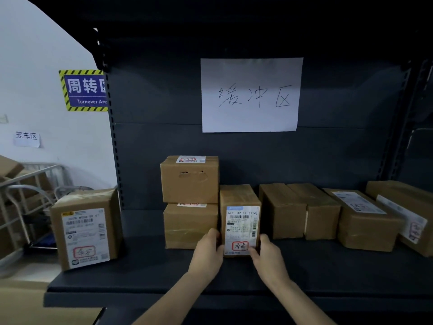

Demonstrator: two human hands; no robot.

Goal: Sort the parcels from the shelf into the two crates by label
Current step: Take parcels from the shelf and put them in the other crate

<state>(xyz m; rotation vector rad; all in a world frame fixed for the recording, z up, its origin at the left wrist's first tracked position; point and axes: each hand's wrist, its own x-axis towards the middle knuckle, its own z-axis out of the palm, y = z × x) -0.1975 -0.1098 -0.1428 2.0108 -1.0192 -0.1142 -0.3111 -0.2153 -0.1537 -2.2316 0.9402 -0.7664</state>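
Note:
A narrow brown parcel (pixel 239 221) stands upright on the dark shelf (pixel 145 270), its white shipping label with a red-boxed handwritten mark facing me. My left hand (pixel 207 250) grips its lower left edge and my right hand (pixel 267 255) grips its lower right edge. Just left of it two parcels (pixel 190 202) are stacked. To the right several more brown parcels (pixel 328 214) lie in a row. Another labelled parcel (pixel 85 227) stands at the shelf's left end. No crate is in view.
A paper sign with handwriting (pixel 250 95) hangs on the shelf's back panel. A perforated upright (pixel 113 141) borders the shelf at left. Beyond it are a metal cage cart (pixel 30 188) with cardboard boxes and a blue wall sign (pixel 84 90).

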